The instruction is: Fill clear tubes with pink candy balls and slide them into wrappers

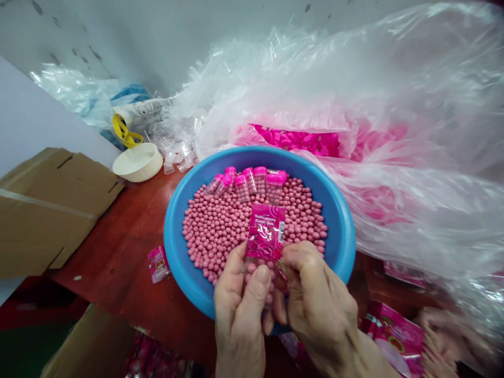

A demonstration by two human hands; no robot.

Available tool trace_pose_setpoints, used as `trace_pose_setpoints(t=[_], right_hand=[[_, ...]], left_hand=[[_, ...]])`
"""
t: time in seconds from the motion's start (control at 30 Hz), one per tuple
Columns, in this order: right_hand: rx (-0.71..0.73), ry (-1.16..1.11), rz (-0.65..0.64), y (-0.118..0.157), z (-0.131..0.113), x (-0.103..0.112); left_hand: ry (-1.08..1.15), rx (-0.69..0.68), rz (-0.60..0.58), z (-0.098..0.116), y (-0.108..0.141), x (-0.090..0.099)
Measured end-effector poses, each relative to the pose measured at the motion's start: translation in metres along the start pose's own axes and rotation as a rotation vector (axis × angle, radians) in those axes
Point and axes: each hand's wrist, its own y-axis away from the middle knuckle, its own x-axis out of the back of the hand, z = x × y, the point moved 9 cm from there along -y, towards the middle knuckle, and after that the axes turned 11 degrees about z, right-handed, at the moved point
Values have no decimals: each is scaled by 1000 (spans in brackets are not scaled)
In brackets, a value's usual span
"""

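My left hand point(244, 310) is closed around the lower part of a small pink bubble gum packet point(266, 231), its thumb across the front. Pink balls show through the clear lower section of the packet. At the packet's lower right edge my right hand point(318, 299) pinches with thumb and forefinger; its other fingers are partly hidden. Both hands are over the near side of a blue basin point(173, 231) filled with pink gumballs point(220, 226). Several small clear tubs with pink lids point(241, 188) lie on the gumballs towards the back of the basin.
Left are a cardboard box point(59, 205), a white dish point(139, 161) and yellow tape point(124, 131). Clear plastic tubs point(179, 147) lie behind. A large plastic bag point(413, 189) holds pink lids point(299, 140). Pink packets lie left point(158, 263) and right point(396, 338). Another person's hand point(444, 331) is lower right.
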Motion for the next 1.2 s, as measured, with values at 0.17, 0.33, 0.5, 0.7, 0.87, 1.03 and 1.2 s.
trace_pose_setpoints(t=[0.17, 0.33, 0.5, 0.7, 0.87, 1.03, 1.2], right_hand=[[-25, -66, 33, 2, -2, 4], [12, 114, 139, -6, -5, 21], [60, 155, 146, -7, -5, 22], [386, 253, 93, -8, -26, 11], [317, 261, -65, -18, -15, -6], [259, 190, -132, -17, -6, -10], [226, 107, -120, -11, -10, -8]], left_hand=[[43, -123, 26, 8, -2, 2], [31, -50, -98, 2, -1, -6], [20, -26, -139, 0, 0, -8], [0, 12, -165, -2, 0, -9], [4, 31, -150, -1, -1, -8], [43, 21, -180, 0, 2, -14], [15, -2, -103, -3, -2, -5]])
